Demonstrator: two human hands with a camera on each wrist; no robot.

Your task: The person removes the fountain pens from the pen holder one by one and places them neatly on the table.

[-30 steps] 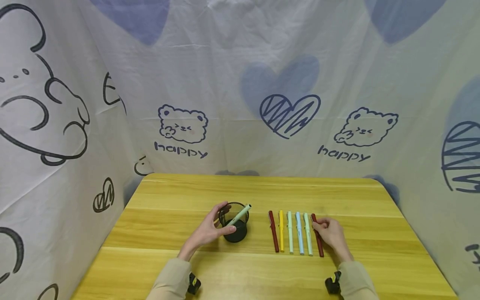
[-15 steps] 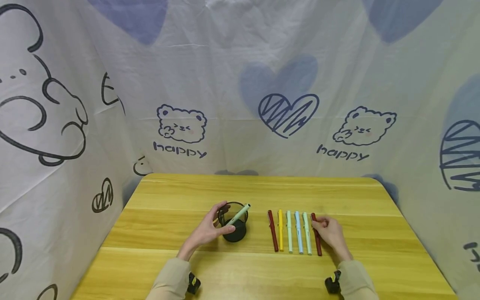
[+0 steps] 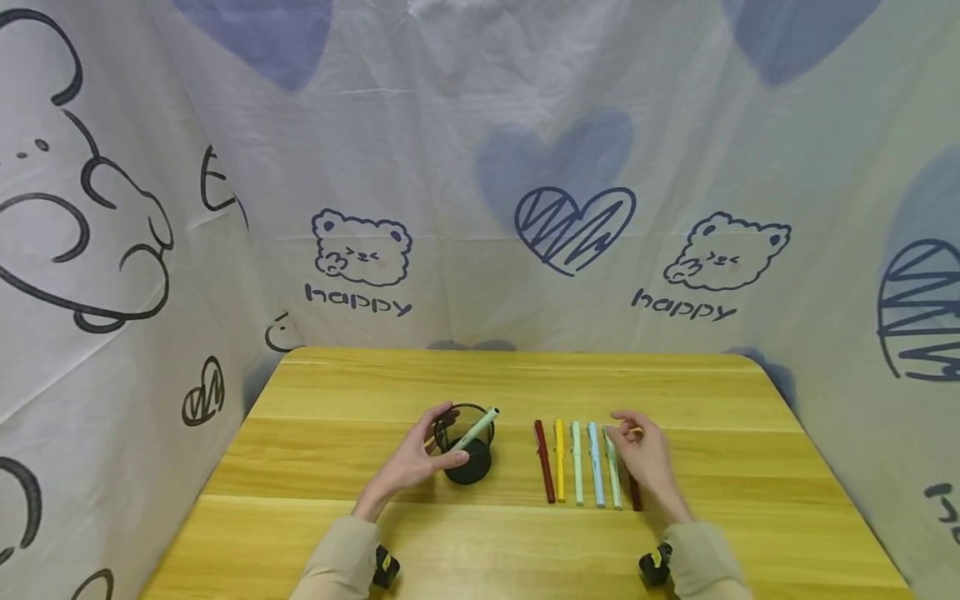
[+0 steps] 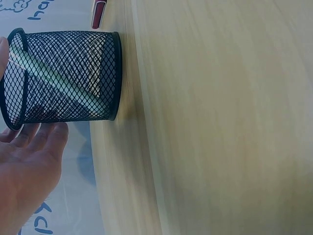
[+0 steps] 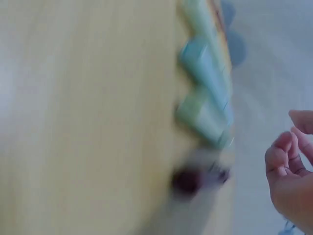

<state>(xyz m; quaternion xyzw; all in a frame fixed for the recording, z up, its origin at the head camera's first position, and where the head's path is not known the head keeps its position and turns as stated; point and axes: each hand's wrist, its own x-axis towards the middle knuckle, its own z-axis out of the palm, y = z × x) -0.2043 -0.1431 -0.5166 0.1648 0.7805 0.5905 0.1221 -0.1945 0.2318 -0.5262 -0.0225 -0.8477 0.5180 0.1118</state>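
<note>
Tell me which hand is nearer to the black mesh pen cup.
Left. The left hand rests against the side of the black mesh pen cup, fingers at its rim. The right hand is well off to the cup's right, over the far end of the pen row.

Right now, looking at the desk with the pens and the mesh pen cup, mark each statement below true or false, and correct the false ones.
1. One pale green pen leans inside the black mesh cup. True.
2. The left hand lies flat on the table, apart from the cup. False: it is against the cup's side.
3. Six pens lie in a row right of the cup. True.
4. The red pen lies in the middle of that row. False: it is nearest the cup.
5. The right hand grips a yellow pen. False: it holds nothing.
</note>
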